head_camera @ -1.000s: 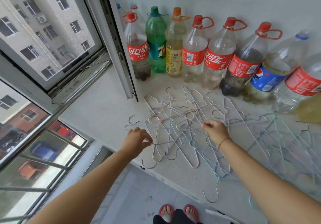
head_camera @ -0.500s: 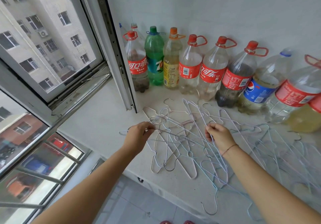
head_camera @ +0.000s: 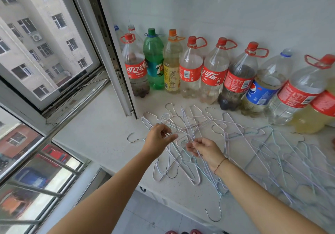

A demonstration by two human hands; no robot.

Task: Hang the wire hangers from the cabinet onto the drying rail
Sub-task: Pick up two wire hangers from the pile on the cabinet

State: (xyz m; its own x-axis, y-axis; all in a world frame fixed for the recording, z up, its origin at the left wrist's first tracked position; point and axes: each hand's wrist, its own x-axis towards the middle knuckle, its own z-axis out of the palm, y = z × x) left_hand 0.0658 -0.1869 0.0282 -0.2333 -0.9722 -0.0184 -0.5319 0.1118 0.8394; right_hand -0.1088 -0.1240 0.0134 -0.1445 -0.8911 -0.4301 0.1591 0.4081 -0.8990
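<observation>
A tangled heap of pale wire hangers (head_camera: 235, 143) lies spread over the white cabinet top (head_camera: 101, 135). My left hand (head_camera: 158, 139) hovers over the heap's left part, thumb and fingers pinching a thin wire with the index finger stretched out. My right hand (head_camera: 206, 150) is just to its right, fingers closed on a blue-white wire hanger (head_camera: 188, 125) that slants up out of the pile. One hanger hook (head_camera: 131, 137) sticks out alone at the left. No drying rail is in sight.
A row of large plastic bottles (head_camera: 213, 74) stands along the back wall. An open window frame (head_camera: 116, 66) rises at the left, with metal bars (head_camera: 36, 163) below. The cabinet's front edge (head_camera: 163, 195) drops to the tiled floor.
The view has tilted upward. Both hands have come closer together over the pile, and the right hand has shifted left while gripping a wire.
</observation>
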